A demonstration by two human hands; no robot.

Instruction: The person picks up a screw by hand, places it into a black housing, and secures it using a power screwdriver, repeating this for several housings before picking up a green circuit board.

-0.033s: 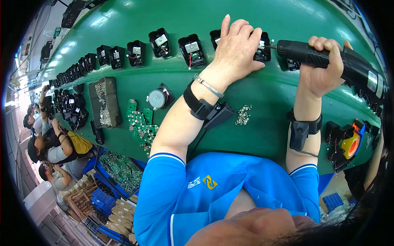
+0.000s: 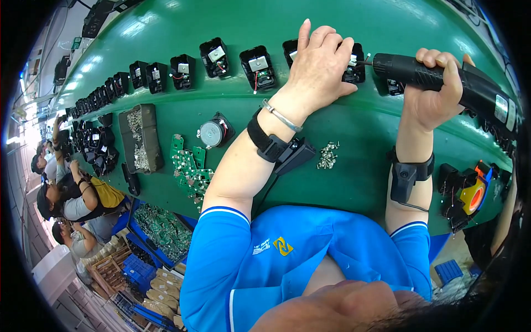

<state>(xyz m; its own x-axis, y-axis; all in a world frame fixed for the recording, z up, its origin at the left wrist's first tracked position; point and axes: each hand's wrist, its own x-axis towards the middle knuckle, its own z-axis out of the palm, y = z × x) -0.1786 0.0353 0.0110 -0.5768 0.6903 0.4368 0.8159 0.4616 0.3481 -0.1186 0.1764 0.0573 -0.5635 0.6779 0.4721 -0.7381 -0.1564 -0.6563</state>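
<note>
No visible change since the earlier head picture: no shift to make out in left hand point(image 2: 322, 69), right hand point(image 2: 434, 99), electric screwdriver point(image 2: 480, 91) or black housing point(image 2: 359, 51); any movement too small to tell.

Bright, even light, apparently from overhead, hits a green bench point(image 2: 354, 191), w/ white glare streaks at upper L & upper R. Far L bkgd blows out to white behind workers point(image 2: 76, 208). Shadows soft, faint. L hand point(image 2: 321, 69), R hand point(image 2: 436, 99) & screws point(image 2: 327, 155) crisp; black boxes point(image 2: 258, 60) lose int. detail. Distant stuff small, soft. Fisheye bows bench edges; black vignette rings the view; hair point(image 2: 448, 312), lower R, dark, blurry.
</note>
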